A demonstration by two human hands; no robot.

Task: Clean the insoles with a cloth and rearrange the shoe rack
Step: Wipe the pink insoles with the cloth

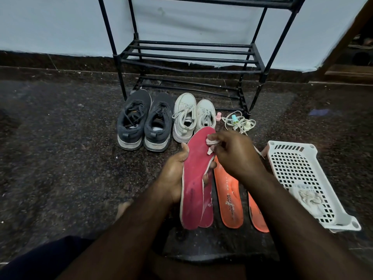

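Head view, left hand: the left hand wraps round two red insoles held together upright-ish, thumb on the near face by the left edge, fingertips showing past the right edge; the front insole overlaps a second one behind it, whose heel shows low on the right.
Head view, right hand: the right hand pinches a small pale cloth and presses it to the upper right part of the front red insole, just above where the left fingers grip.
Right of the grip: two orange insoles lie flat on the dark speckled floor, side by side, just beside the held pair; the farther one is partly hidden under the right forearm.
Farther right: a white perforated basket rests on the floor with a crumpled whitish cloth inside it.
Beyond the grip, left: a pair of dark grey sneakers stands heels toward the camera.
Beyond the grip, directly behind: a pair of white sneakers, the toe of the held insole overlapping the right shoe's heel in this view.
Beyond the grip, right: a tangle of pale laces with a small pink item and a small blue item; what they are I cannot tell.
Back: a black shoe rack against the pale wall, its visible shelves bare.
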